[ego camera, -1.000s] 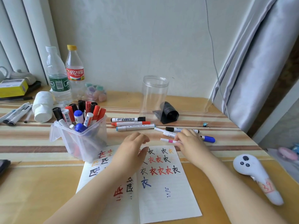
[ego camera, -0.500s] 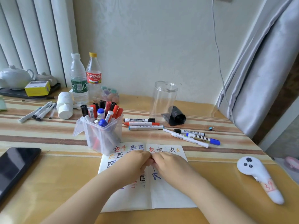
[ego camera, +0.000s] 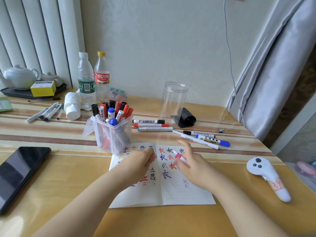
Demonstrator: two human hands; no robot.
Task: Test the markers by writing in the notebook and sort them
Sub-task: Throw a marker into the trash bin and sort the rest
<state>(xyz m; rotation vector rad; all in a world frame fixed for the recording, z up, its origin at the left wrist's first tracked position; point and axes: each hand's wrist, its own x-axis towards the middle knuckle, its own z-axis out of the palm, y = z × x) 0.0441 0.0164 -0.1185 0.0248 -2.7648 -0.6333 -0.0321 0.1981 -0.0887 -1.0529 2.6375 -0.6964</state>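
Observation:
An open notebook (ego camera: 179, 194) with red, blue and black characters lies in front of me on the table. My right hand (ego camera: 193, 168) holds a thin white marker with a pink band (ego camera: 178, 155), its bare tip pointing up-left over the right page. My left hand (ego camera: 140, 163) hovers over the left page with curled fingers; what they enclose is hidden. A clear square bin (ego camera: 112, 135) behind the notebook is packed with red, black and blue markers. Three markers (ego camera: 150, 125) lie in a row beside it, and several more (ego camera: 205, 139) lie further right.
An empty clear jar (ego camera: 174, 100) stands at the back with its black lid (ego camera: 185, 118) beside it. A dark phone (ego camera: 20, 171) lies at the left, a white controller (ego camera: 266, 173) at the right. Two bottles (ego camera: 85, 77), a white roll (ego camera: 72, 108) and several pens (ego camera: 46, 112) sit at the back left.
My right hand picked the pink marker from the group at the right and brought it over the notebook. Both hands met there, then drew apart, leaving the marker's tip bare.

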